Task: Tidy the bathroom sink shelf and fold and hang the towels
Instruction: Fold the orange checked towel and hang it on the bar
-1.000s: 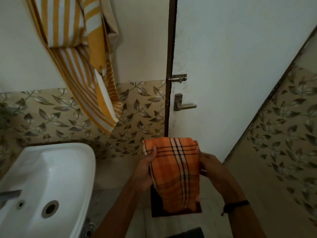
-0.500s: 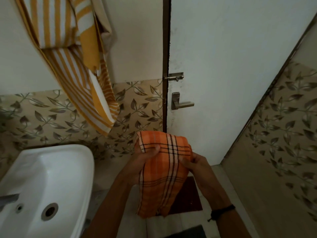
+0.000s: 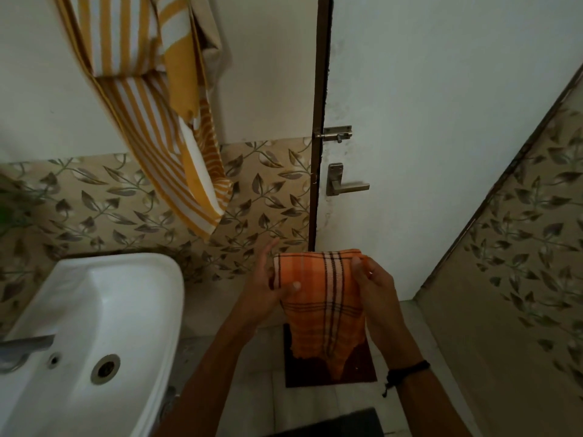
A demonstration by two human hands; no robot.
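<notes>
Both hands are on the orange check towel [image 3: 318, 298], held up in mid-air in front of the door [image 3: 441, 105], just right of the sink [image 3: 94, 310] & above the dark floor mat [image 3: 362, 370]. The left hand [image 3: 265, 291] pinches the towel's left edge: thumb pressed flat on the front face, fingers fairly straight & reaching up behind the cloth. The right hand [image 3: 375, 288] grips the right edge, thumb hooked over the top fold, other fingers hidden behind, so can't tell how far they curl. It's prob. held this way to keep the fold line taut across the top while the loose ends hang down. The lower hem is ragged & uneven, so the fold isn't squared yet. Forearms come up from the bottom of the view, converging, palms approx facing each other. A black wristband [image 3: 407, 372] sits on the right wrist. The striped yellow towel [image 3: 151, 127] hangs bunched & skewed on the wall above the sink, i.e. not neatly hung, so that one looks left to do. Sink shelf not in view.
</notes>
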